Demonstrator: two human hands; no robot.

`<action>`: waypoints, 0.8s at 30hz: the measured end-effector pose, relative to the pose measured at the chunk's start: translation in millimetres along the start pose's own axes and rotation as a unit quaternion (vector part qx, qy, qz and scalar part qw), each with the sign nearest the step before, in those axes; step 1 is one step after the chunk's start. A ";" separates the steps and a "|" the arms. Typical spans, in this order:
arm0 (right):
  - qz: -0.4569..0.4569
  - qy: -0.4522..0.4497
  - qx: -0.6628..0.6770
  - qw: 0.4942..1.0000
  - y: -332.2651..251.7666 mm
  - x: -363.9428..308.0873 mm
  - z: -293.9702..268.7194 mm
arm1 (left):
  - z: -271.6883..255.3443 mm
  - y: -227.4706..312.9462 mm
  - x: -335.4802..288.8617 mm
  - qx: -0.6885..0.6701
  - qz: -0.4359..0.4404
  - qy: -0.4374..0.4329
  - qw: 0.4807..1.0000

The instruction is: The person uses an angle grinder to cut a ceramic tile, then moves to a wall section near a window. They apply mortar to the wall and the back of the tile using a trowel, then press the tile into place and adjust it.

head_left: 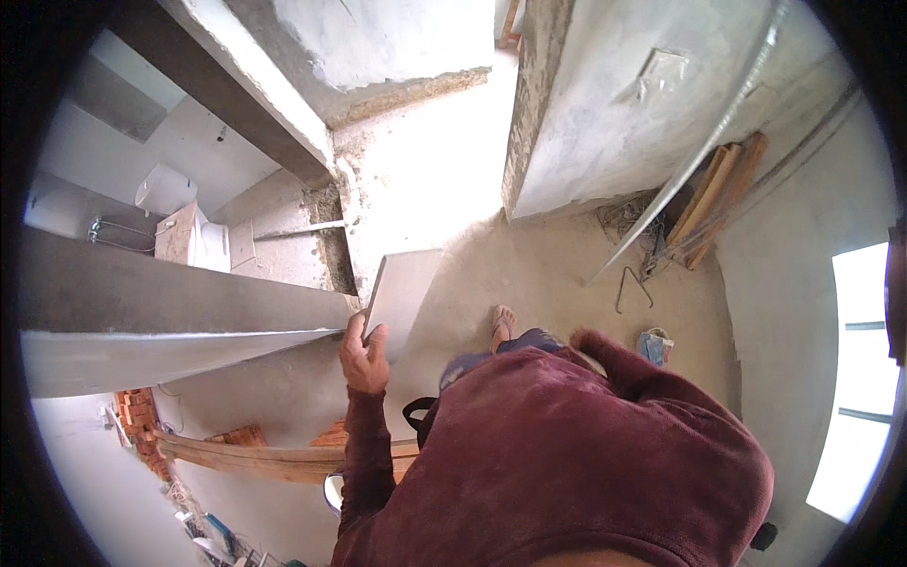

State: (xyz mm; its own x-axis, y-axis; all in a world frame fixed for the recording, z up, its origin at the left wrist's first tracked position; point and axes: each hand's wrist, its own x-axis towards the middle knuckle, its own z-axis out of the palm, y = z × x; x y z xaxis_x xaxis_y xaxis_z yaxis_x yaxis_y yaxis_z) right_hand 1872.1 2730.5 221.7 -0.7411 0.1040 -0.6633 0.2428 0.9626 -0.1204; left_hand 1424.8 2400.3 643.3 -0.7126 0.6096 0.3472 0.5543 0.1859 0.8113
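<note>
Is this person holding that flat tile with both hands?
No, only the left hand grips the tile, by its edge; the right sleeve lies well apart from it.

A smooth, matt face is presented by the pale panel (pixel 408 288). Matt cloth is seen in the maroon top (pixel 605 444), bare wood in the planks (pixel 729 199) at right, a glossy sheen along the long tube (pixel 700 156).

Left hand (pixel 365 361) gripping a pale flat slab (pixel 406 288) by its edge, sandalled foot (pixel 504 325), planks (pixel 715 194) at right
</note>
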 end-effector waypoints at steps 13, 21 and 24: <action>-0.169 -0.085 0.681 0.707 -82.7 234.3 -578.3 | 49.5 -85.4 286.5 0.216 0.267 -0.179 0.922; -0.025 0.192 0.837 0.511 -6.8 278.5 -722.0 | 143.4 -141.4 571.6 0.067 0.347 -0.213 0.911; 0.065 0.307 0.869 0.383 29.6 287.8 -756.8 | 196.4 -133.4 653.6 -0.138 0.209 -0.280 0.927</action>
State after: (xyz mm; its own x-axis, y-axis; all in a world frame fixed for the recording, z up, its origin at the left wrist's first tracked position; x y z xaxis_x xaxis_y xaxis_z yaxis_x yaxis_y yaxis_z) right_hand 1192.2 2978.3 586.1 -0.5297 0.6755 -0.5130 -0.0415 -0.6248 -0.7797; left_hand 969.5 2925.3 669.7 -0.0827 0.9027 0.4223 0.5445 -0.3140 0.7777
